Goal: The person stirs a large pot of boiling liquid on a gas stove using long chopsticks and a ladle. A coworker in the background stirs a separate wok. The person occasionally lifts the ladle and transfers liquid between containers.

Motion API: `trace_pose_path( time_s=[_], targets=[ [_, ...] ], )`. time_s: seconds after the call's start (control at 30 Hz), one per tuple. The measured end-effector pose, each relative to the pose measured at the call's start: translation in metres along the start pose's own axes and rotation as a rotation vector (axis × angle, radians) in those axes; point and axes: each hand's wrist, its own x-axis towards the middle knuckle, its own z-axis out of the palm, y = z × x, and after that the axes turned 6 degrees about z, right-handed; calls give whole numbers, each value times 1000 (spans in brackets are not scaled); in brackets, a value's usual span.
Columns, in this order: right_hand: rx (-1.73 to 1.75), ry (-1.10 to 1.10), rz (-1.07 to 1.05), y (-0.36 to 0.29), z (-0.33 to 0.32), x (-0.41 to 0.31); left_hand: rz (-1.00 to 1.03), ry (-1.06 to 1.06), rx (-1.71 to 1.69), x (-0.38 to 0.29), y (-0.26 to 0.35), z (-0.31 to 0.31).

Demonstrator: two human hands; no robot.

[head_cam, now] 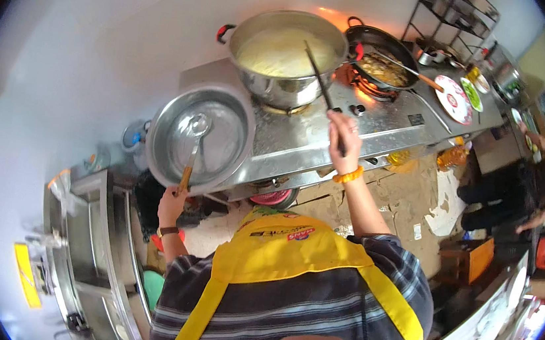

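Observation:
My left hand [171, 206] grips the wooden handle of a metal ladle [186, 178]. The ladle's round head lies inside a wide metal basin [241, 167], which stands at the left end of the steel stove counter. In my right hand [345, 140] is a pair of long dark chopsticks [322, 83], seemingly held together. Their tips reach over a large stainless steel pot [288, 89] with red-and-black handles. Pale yellowish, cloudy liquid fills much of the pot; whether the tips touch it I cannot tell.
Right of the pot, a black wok [407, 49] of browned food sits over a lit burner [375, 90], a wooden-handled utensil [431, 82] across it. Plates [453, 100] and a wire rack [448, 16] stand beyond. Another person [504, 194] is at far right. Steel sinks [96, 231] lie left.

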Motion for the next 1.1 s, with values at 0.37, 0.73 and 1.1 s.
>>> trace_pose_path(
  time_s=[0.37,0.73,1.1],
  targets=[
    [17,64,-71,-10,-22,-16,22,72,332,2,43,5],
    [-17,25,-13,-11,-17,-23,-156,-32,-242,11,24,12],
    [17,13,-10,-5,-4,-18,-84,21,-82,19,4,21]
  ],
)
